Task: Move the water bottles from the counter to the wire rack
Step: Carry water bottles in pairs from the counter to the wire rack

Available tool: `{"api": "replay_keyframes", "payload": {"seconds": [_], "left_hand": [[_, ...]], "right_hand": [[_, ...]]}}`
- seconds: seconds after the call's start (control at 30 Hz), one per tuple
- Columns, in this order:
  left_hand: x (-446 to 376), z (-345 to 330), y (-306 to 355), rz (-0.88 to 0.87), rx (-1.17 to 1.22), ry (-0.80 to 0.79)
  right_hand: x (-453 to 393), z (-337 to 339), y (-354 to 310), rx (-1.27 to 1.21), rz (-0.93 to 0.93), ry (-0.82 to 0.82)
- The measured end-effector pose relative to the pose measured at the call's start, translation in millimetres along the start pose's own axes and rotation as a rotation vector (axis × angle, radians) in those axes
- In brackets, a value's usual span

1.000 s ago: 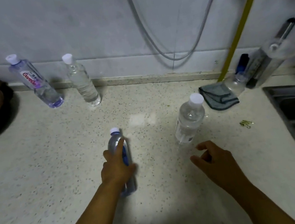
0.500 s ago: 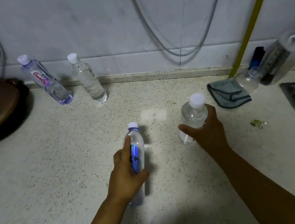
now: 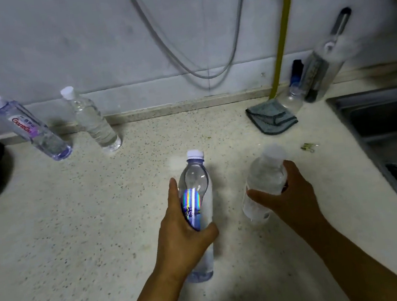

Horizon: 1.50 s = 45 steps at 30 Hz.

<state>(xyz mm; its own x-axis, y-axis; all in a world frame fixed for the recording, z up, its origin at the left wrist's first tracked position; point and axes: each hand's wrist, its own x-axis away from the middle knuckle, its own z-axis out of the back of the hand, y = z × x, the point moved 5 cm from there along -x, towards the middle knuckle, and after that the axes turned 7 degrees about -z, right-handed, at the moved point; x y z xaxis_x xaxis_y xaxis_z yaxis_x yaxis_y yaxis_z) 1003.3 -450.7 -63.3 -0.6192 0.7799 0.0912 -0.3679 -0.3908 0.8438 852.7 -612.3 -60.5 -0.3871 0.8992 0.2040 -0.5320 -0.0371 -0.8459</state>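
Both hands have taken a bottle at once, likely to carry two per trip. The left hand wraps its grip round the clear plastic bottle with the shiny blue label; the right hand curls round a blurred clear white-capped bottle, mid speckled worktop. Two more bottles wait at the back edge. No wire rack is visible.

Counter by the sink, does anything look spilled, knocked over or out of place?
Nothing spilled or toppled. The left hand grips the shiny-label bottle, the right hand grips a clear bottle; two more bottles stand by the wall. Only a small clip lies loose near the sink.
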Motion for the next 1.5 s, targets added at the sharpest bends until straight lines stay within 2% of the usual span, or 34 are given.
{"api": "replay_keyframes", "payload": {"seconds": [0.2,0.43,0.63,0.87,1.27,1.4,1.5], "left_hand": [[14.2,-55.7,40.3,-0.136,-0.014,-0.169],[67.9,-136.6,108.3,-0.369,0.037,-0.379],[165.3,-223.7,176.3,-0.498,0.043,-0.494],[294.6,-347.3,231.8,-0.631,0.115,-0.754],[451.0,-522.2,319.2,-0.849,0.063,-1.149],[501.9,-592.2,347.0,-0.781,0.070,-1.395],[540.1,-640.1,372.5,-0.840,0.065,-1.549]], "right_hand": [[62.0,63.4,30.5,-0.042,-0.050,0.120],[143.9,153.2,84.1,-0.066,-0.124,0.335],[247.4,250.5,152.7,-0.137,-0.164,0.498],[379.5,353.0,248.3,-0.196,-0.283,0.706],[545.0,460.3,363.6,-0.267,-0.577,1.121],[579.9,502.6,398.9,-0.286,-0.667,1.262],[600.6,538.2,426.9,-0.321,-0.752,1.341]]}}
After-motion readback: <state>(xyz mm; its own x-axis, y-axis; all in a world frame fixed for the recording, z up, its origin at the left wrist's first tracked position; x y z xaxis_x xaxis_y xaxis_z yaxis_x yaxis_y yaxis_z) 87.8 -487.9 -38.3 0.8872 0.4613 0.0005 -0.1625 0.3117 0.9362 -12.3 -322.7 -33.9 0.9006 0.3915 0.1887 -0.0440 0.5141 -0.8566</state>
